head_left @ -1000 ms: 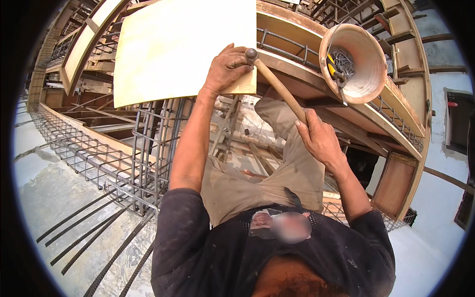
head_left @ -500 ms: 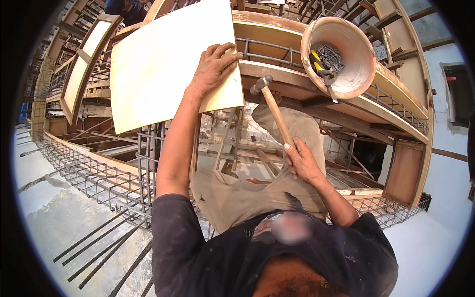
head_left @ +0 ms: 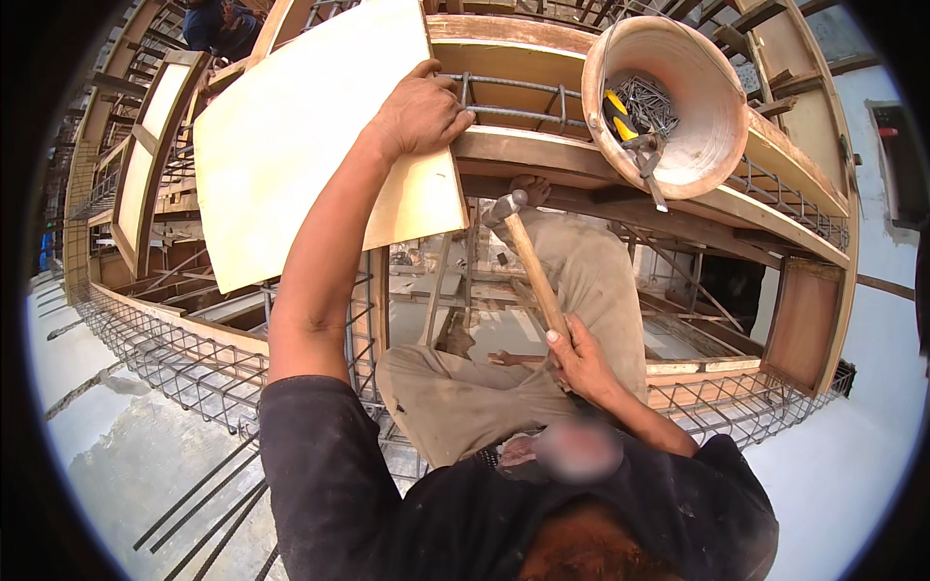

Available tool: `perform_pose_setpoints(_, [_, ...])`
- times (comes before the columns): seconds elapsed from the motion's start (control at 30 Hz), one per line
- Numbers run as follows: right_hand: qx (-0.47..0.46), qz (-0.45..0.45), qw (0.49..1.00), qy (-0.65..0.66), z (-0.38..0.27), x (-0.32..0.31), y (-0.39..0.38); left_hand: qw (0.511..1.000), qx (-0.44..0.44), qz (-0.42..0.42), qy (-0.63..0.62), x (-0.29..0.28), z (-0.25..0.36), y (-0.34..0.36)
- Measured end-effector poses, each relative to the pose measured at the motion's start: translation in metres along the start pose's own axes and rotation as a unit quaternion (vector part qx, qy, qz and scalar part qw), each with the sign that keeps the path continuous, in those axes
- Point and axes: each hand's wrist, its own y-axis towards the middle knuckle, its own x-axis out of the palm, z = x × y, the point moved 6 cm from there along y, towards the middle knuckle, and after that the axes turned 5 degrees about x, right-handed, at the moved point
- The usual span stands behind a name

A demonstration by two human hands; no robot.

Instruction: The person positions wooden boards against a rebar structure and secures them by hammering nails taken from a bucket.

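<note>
My left hand (head_left: 421,114) is closed over the right edge of a pale plywood sheet (head_left: 291,145), its forearm reaching across the sheet. My right hand (head_left: 579,358) grips the wooden handle of a ball-headed hammer (head_left: 535,266) low over my trousered leg, with the hammer's head below and right of the sheet. Right of the sheet, a stained plastic bucket (head_left: 715,126) rests on the beam formwork, holding nails (head_left: 654,105) and a yellow-and-black tool (head_left: 620,114). A bare foot (head_left: 531,189) shows under the formwork.
Wooden formwork (head_left: 513,145) with rebar crosses ahead. Openings between timbers below me show a lower level. Rebar cages (head_left: 174,358) run along the near sides, with loose bars jutting over concrete at lower left. Another person (head_left: 208,24) in dark blue is at top left. A pale wall (head_left: 877,300) stands right.
The hammer's head has dropped away from beside my left hand, and my right hand is lower. The sheet has shifted left and toward me with my left hand on it. The view has shifted slightly.
</note>
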Motion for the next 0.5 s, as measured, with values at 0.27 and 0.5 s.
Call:
perform_pose_setpoints(0.27, [-0.283,0.121,0.884,-0.351,-0.102,-0.032,-0.008,1.000,0.001,-0.001,0.027,0.009,-0.005,0.002])
perform_pose_setpoints(0.5, [-0.473,0.077,0.798,-0.365,-0.180,-0.013,-0.033,0.998,0.017,0.058,0.016,0.006,-0.007,-0.006])
